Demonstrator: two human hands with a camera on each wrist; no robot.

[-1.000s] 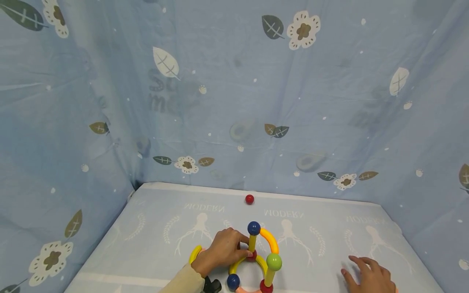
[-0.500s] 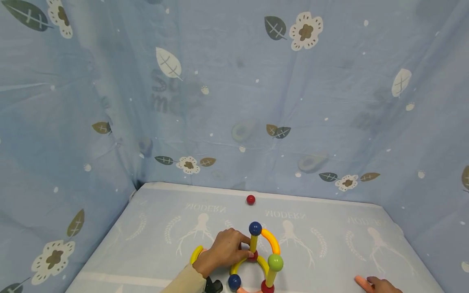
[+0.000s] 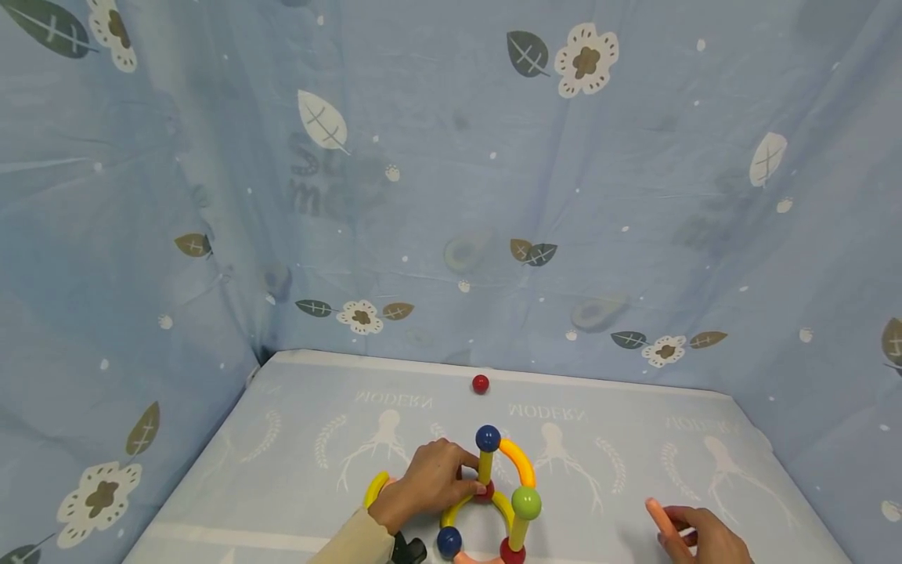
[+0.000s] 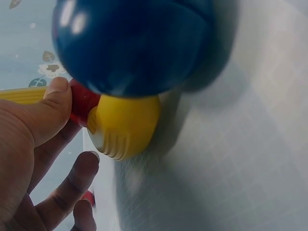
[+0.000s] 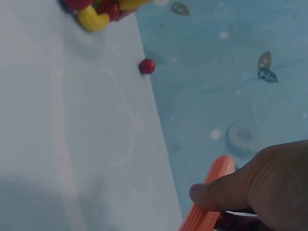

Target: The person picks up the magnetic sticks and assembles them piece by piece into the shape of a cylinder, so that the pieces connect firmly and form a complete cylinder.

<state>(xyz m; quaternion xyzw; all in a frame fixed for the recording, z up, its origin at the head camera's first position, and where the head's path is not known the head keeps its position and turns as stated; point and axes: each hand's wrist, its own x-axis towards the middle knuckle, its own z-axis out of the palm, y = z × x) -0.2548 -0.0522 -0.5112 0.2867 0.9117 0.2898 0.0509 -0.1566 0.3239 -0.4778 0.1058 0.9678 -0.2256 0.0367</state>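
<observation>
A small frame of toy building sticks and balls stands at the front middle of the table. My left hand [image 3: 433, 476] pinches its back corner at the red ball [image 3: 485, 492], under an upright yellow stick [image 3: 485, 468] topped by a blue ball [image 3: 488, 438]. A second yellow stick [image 3: 518, 534] rises at the front right to a green ball [image 3: 526, 503]. An orange curved stick [image 3: 519, 460] bridges the two tops. Thumb and fingers of my right hand [image 3: 708, 536] grip a salmon-coloured stick [image 5: 208, 199], held off to the right, apart from the frame.
A loose red ball [image 3: 481, 384] lies near the table's back edge. Behind my left wrist shows a yellow curved piece [image 3: 376, 487], and a black object [image 3: 407, 548] sits by the sleeve. Patterned blue cloth [image 3: 451, 196] walls the table at the back and sides.
My right hand, earlier spread over the table, has picked up the salmon-coloured stick and come left and forward with it. The left hand and the frame stay in place.
</observation>
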